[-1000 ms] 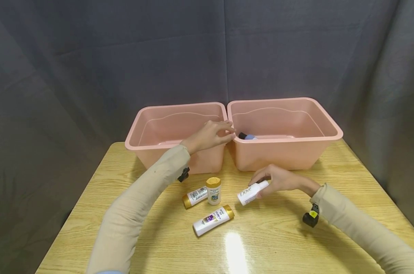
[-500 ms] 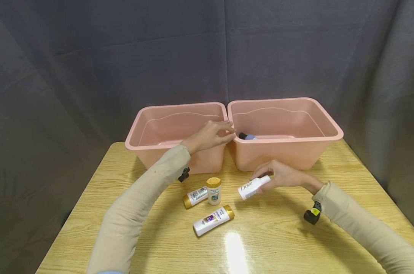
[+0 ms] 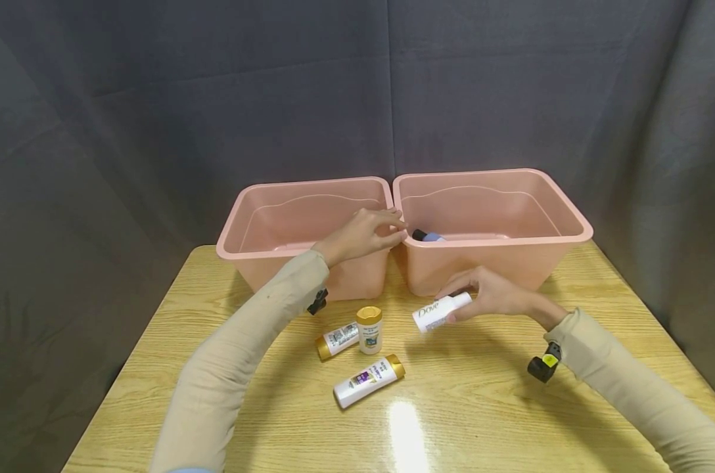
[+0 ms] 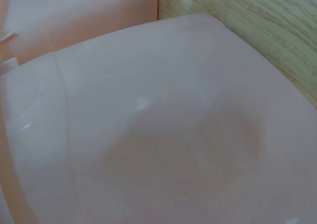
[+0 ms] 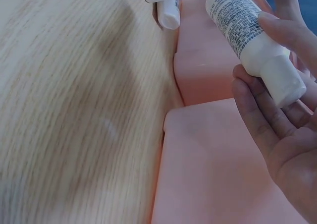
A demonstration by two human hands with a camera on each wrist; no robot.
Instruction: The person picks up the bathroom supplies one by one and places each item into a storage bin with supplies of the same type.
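My right hand [image 3: 489, 294] grips a white Dove bottle [image 3: 440, 311] by its cap end, lifted above the table in front of the right pink bin [image 3: 576, 223]. In the right wrist view the bottle [image 5: 250, 33] lies across my fingers [image 5: 257, 112]. My left hand [image 3: 366, 233] rests with its fingertips on the rims where the left pink bin [image 3: 230, 240] meets the right one. A blue bottle with a dark cap [image 3: 427, 235] lies inside the right bin. The left wrist view shows only pink bin wall [image 4: 163, 135].
Three gold-capped white bottles are on the wooden table [image 3: 482, 420]: one upright [image 3: 369, 330], one lying beside it [image 3: 337, 339], one lying nearer me [image 3: 368, 380]. Dark curtain hangs behind the bins.
My right hand has raised the Dove bottle off the table and carried it up and slightly right, toward the right bin. The left hand has stayed put.
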